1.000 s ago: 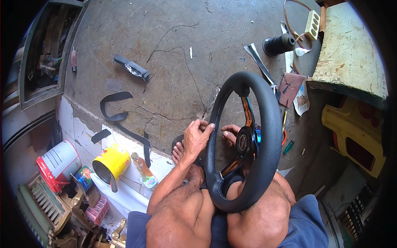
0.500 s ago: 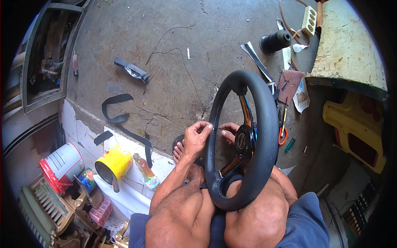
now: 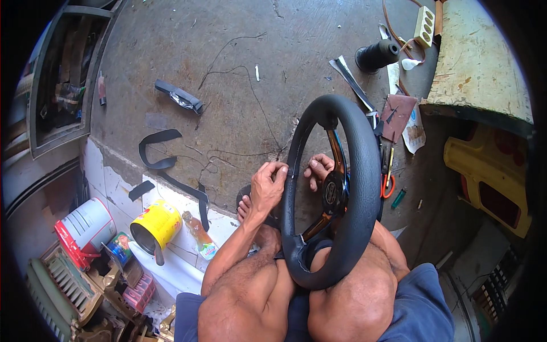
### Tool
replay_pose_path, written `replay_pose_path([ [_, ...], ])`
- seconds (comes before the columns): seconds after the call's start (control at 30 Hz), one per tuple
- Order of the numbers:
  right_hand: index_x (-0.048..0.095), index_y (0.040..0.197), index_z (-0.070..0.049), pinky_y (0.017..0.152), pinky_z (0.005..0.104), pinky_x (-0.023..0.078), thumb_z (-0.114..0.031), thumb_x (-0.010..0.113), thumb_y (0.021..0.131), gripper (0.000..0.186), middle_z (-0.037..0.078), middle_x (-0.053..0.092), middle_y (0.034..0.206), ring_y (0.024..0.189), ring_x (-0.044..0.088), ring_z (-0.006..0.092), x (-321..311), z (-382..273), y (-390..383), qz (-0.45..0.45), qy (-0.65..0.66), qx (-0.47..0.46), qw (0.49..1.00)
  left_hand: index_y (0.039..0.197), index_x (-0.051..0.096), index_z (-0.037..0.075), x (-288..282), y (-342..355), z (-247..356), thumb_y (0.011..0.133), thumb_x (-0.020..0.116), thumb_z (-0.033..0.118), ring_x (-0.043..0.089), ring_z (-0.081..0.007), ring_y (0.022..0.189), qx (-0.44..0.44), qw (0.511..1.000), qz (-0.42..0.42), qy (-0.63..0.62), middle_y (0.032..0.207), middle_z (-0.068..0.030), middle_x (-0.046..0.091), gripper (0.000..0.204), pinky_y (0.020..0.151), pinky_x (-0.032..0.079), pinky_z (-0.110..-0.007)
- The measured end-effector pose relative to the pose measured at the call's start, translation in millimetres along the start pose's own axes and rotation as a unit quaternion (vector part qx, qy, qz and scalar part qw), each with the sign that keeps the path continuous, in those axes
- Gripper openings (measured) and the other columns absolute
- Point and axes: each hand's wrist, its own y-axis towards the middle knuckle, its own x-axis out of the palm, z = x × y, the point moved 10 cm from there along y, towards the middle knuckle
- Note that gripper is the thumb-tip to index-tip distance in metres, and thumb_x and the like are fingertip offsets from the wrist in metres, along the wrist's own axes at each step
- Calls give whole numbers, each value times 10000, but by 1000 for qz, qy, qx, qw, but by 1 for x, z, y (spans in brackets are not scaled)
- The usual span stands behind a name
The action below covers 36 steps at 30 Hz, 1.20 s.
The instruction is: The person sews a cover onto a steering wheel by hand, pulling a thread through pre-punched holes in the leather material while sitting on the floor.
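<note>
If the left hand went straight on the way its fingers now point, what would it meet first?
The left hand points right, its fingertips already at the black steering wheel rim. Going on, it would press that rim first; past it, inside the ring, waits the right hand. Depth is hard to judge in this view.

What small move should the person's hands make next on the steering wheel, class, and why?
Probably draw the stitch tight: the left hand pinches at the rim of the black steering wheel, which stands upright between the knees, and the right hand reaches through from inside at the same spot. A dark thread trails across the floor.
</note>
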Motion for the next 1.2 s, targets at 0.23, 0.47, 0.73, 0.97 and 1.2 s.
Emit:
replay_pose_path([
  [0.23, 623, 1014, -90, 402, 191, 436, -316, 602, 1023, 227, 43, 681, 776, 491, 590, 78, -21, 20, 17, -3, 3, 7, 1000, 1125, 721, 122, 6, -12, 43, 879, 646, 42, 644, -301, 790, 208, 972, -11, 110, 944, -102, 622, 269, 711, 517, -404],
  [0.47, 587, 1046, -63, 411, 200, 481, -271, 609, 1020, 210, 40, 684, 816, 520, 629, 93, -10, 12, 14, 6, 29, 3, 1000, 1026, 704, 128, 11, -9, 41, 808, 643, 37, 626, -264, 873, 353, 913, -34, 200, 968, -76, 617, 244, 751, 461, -398],
  [0.73, 591, 1024, -68, 437, 197, 496, -285, 612, 1017, 218, 35, 678, 821, 554, 645, 91, -3, 0, 8, 8, 2, 13, 1000, 957, 615, 77, 8, -19, 27, 853, 608, 23, 620, -288, 892, 309, 926, -49, 212, 970, -84, 608, 117, 755, 460, -401],
  [0.97, 579, 1083, -36, 492, 212, 544, -247, 578, 1031, 217, 99, 703, 927, 586, 665, 114, -4, 4, 6, -34, 5, 5, 999, 960, 608, 63, 3, -13, 17, 837, 589, -17, 650, -305, 799, 246, 957, -19, 155, 826, -105, 620, 148, 698, 498, -415],
  [1.2, 532, 1067, -77, 630, 322, 641, -221, 508, 1058, 146, 132, 692, 959, 779, 742, 232, -17, 18, 17, -14, 81, -19, 996, 929, 607, 31, 0, -13, 8, 830, 611, -62, 641, -353, 778, 223, 966, 2, 130, 816, -149, 618, 135, 694, 512, -420],
])
